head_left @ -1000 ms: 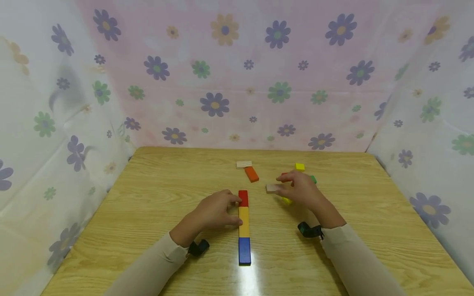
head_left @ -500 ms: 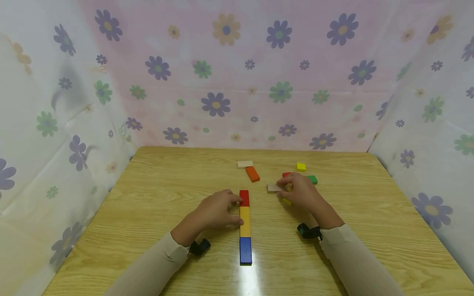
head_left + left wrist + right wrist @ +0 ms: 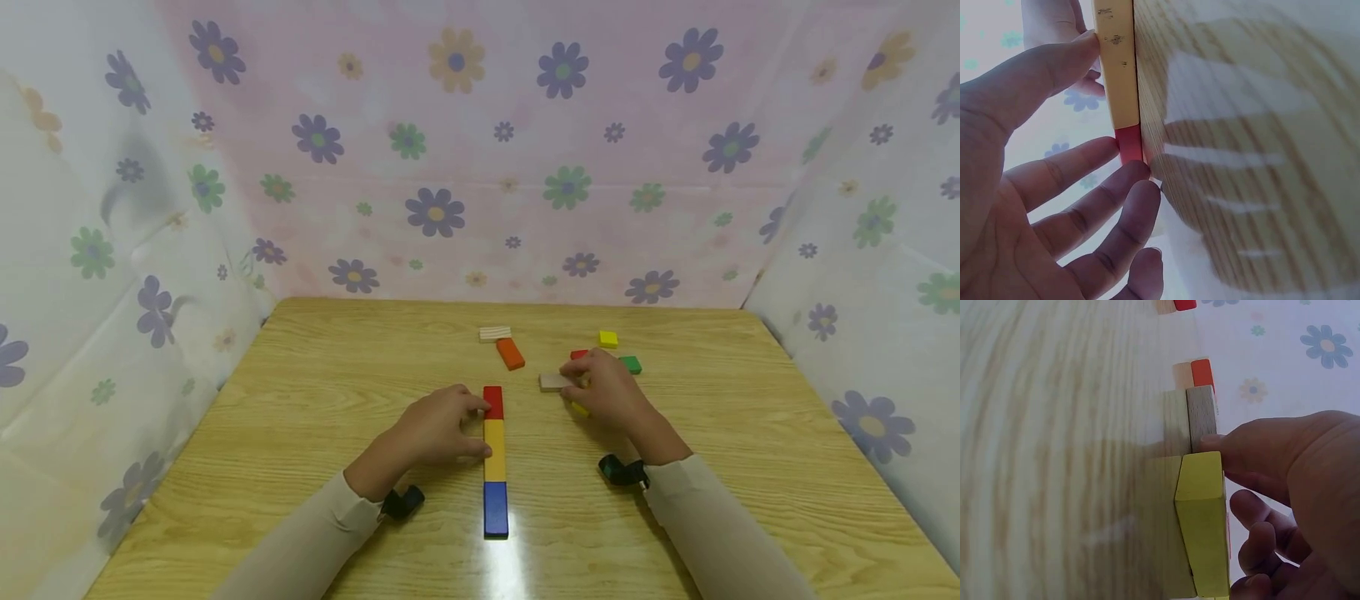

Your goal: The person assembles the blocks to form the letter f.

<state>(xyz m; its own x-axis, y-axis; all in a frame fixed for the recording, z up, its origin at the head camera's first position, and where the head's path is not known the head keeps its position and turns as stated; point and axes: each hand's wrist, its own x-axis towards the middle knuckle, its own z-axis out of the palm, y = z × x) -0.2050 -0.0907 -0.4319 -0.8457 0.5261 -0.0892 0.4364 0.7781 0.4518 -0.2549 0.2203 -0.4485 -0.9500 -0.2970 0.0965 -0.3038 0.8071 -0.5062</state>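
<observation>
Plain wooden block: long axis left-to-right, pinched by right hand.

Sheeted-off booth: flowery cloth 3 sides, w/ wood-grain tbl.

My table carries an amber block, a red block and blue block at its ends, a pale wooden block beyond it.

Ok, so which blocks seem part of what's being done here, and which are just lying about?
In use, it seems:
red block, amber block, blue block: a row the left hand touches
plain wood block, touched by the right hand

Probably just lying about:
striped wood block
orange block
far yellow block
green block
far red block
near yellow block
</observation>
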